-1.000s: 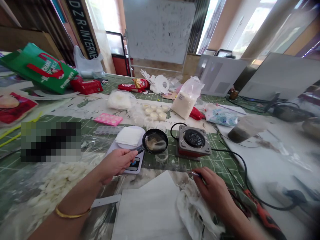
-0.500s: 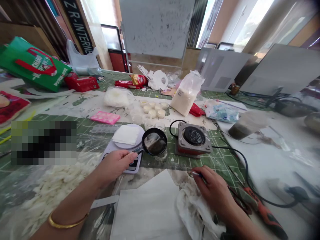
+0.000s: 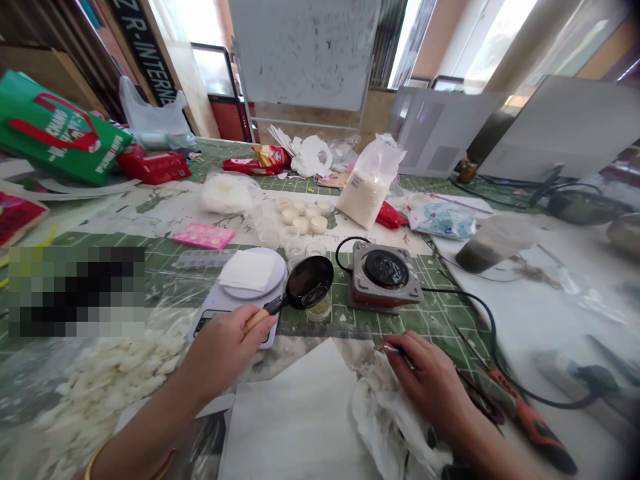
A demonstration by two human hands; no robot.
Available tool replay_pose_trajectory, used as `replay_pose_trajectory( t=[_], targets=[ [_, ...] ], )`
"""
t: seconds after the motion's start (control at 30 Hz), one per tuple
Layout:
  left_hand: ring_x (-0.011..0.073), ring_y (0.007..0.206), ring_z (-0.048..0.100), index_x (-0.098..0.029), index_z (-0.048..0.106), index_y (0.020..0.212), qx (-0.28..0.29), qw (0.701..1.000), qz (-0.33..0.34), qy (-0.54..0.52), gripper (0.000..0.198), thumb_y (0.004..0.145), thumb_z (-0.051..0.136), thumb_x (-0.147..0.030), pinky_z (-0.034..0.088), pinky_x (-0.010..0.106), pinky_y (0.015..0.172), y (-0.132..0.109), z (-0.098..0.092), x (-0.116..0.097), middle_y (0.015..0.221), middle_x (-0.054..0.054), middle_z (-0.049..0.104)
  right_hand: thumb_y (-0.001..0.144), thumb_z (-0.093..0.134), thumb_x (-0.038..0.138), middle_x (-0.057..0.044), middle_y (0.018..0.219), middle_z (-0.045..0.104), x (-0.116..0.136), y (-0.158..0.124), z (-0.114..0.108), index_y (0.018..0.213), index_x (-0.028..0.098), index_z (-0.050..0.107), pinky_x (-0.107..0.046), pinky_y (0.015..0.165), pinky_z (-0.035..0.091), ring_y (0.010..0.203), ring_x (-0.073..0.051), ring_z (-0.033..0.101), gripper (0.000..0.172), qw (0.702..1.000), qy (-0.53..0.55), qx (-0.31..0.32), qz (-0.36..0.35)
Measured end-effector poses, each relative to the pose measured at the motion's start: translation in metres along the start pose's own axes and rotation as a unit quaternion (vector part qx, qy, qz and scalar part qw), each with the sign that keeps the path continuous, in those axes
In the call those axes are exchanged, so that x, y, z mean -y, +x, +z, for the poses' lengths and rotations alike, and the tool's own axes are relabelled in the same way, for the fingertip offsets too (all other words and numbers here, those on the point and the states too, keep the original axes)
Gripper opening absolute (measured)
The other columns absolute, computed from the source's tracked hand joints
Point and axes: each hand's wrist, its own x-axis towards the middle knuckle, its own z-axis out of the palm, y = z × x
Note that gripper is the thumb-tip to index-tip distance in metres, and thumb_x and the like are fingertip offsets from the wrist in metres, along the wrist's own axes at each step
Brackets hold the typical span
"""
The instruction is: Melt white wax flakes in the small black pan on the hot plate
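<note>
My left hand (image 3: 235, 343) is closed around the wooden handle of a small black frying pan (image 3: 306, 280). The pan is held tilted above a small clear cup (image 3: 320, 310) with yellowish contents. Beside it, a white kitchen scale (image 3: 280, 267) carries a folded white paper (image 3: 245, 270). My right hand (image 3: 425, 367) rests at the crumpled white cloth (image 3: 387, 420), its fingers closed on a thin tool (image 3: 394, 349) whose kind I cannot make out. A small electric hot plate (image 3: 385, 270) stands between the pan and the right side.
White paper sheets (image 3: 295, 427) lie at the front. White flakes (image 3: 110, 387) are heaped on plastic at left. Several filled small cups (image 3: 300, 223) stand behind, near a bag of white granules (image 3: 367, 193). A black cable (image 3: 480, 300) and an orange-handled tool (image 3: 530, 413) lie at right.
The pan has tipped further over the small cup, and its liquid has gone down. My left hand has rolled, showing more of the wooden handle. My right hand has stayed in place.
</note>
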Motion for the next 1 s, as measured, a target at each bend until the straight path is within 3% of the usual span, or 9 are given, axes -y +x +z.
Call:
replay_pose_trajectory(
  t=[0.33,0.7,0.9,1.0],
  targets=[
    [0.0148,0.059,0.053,-0.019,0.053,0.082,-0.080,0.979,0.127,0.141,0.031,0.083,0.035,-0.044,0.029,0.025,0.055,-0.007,0.013,0.013,0.065,0.002,0.060,0.082,0.042,0.024,-0.003,0.076,0.059,0.003,-0.002,-0.004,0.088,0.021,0.057,-0.024,0.061,0.044,0.069,-0.013,0.057,0.017,1.000,0.005,0.002,0.009],
    [0.0163,0.059,0.053,-0.020,0.050,0.078,-0.085,0.970,0.136,0.185,0.030,0.085,0.033,-0.043,0.027,0.027,0.054,-0.012,0.010,0.004,0.063,0.002,0.058,0.082,0.042,0.025,-0.004,0.082,0.061,0.000,-0.003,-0.004,0.092,0.020,0.055,-0.025,0.065,0.045,0.074,-0.014,0.058,0.017,1.000,0.005,-0.025,0.013],
    [0.0182,0.062,0.055,-0.021,0.048,0.086,-0.062,0.981,0.115,0.143,0.028,0.084,0.033,-0.044,0.030,0.026,0.055,-0.014,0.010,0.003,0.066,0.002,0.059,0.080,0.045,0.040,-0.008,0.090,0.061,0.001,-0.001,-0.009,0.111,0.017,0.046,-0.031,0.068,0.048,0.077,-0.017,0.060,0.039,0.995,-0.052,-0.035,0.073],
    [0.0188,0.064,0.056,-0.022,0.048,0.087,-0.051,0.986,0.104,0.120,0.027,0.083,0.035,-0.045,0.031,0.025,0.055,-0.014,0.010,0.003,0.069,0.002,0.060,0.082,0.042,0.038,-0.009,0.096,0.061,-0.004,-0.002,-0.009,0.113,0.016,0.044,-0.034,0.072,0.048,0.083,-0.019,0.059,0.038,0.994,-0.068,-0.044,0.080]
  ],
)
